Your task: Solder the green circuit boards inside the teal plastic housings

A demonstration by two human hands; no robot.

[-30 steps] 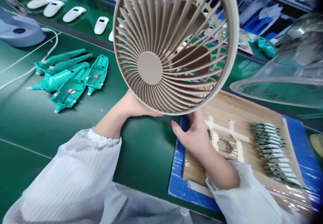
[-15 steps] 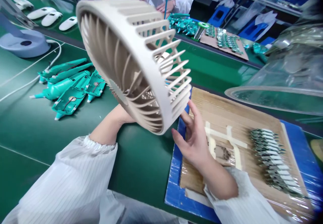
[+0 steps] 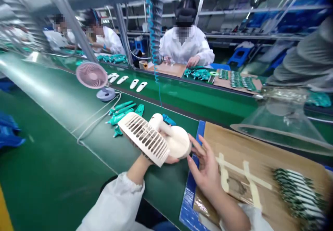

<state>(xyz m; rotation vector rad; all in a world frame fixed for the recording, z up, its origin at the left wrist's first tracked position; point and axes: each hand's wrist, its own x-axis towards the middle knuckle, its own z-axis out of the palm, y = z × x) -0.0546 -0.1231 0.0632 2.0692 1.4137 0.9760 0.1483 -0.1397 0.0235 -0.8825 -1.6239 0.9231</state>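
Cream fan (image 3: 179, 142) in my grip, at the centre of the frame, above a green bench (image 3: 110, 151). The slatted head tilts toward the lower left; the round base lies to its right, joined by a short arm. My left hand (image 3: 171, 160) holds the fan from below and behind, its fingers closed around it; most of this grip is hidden, with some fingers showing beneath the base. My right hand (image 3: 206, 168), right of centre, is spread, thumb and fingers apart, the fingertips at the near right edge of the base; whether they touch it, I cannot tell.

Lower right: a cardboard sheet (image 3: 241, 139) with a blue border, bearing strips of masking tape (image 3: 235, 167) and a row of overlapping circuit boards (image 3: 299, 192). Right edge: a clear hood (image 3: 283, 123) above the bench. Left of centre: teal casings (image 3: 121, 115) in a loose group, partly covered by the fan head; behind them, a pink fan (image 3: 91, 75) on a blue-grey base and a white cable (image 3: 97, 118) looping across the bench. Upper centre: several white devices (image 3: 134, 84) in a line; beyond, a co-worker (image 3: 186, 45) in a white coat, both hands over a brown board (image 3: 169, 68), with a teal pile (image 3: 197, 73) just beside it.
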